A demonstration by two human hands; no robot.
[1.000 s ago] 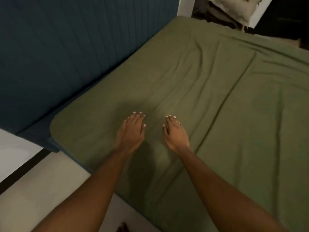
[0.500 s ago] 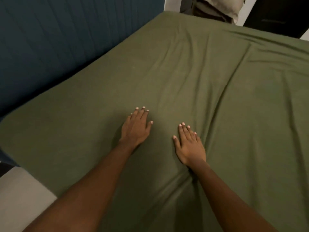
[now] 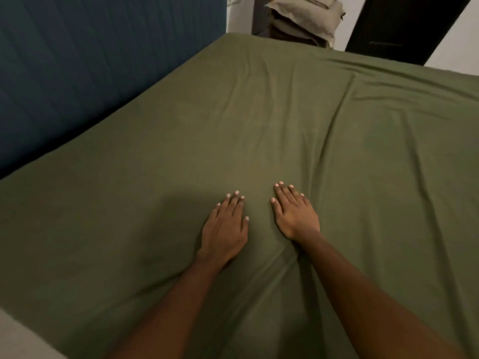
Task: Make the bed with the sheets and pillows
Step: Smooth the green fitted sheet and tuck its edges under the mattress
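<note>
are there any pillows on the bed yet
No, the green sheet is bare apart from both hands; the pillows sit stacked beyond the bed.

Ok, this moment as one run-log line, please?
left hand: flat on olive-green fabric bed sheet | right hand: flat on sheet | beige cloth pillows: stacked beyond sheet

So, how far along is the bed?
Done: the olive-green fabric sheet covers the bed up to the dark blue panelled headboard. In hand: the left hand and right hand lie flat on it, apparently smoothing; creases run across its right part. Left: the beige pillows sit stacked off the bed, beyond its far edge.
</note>
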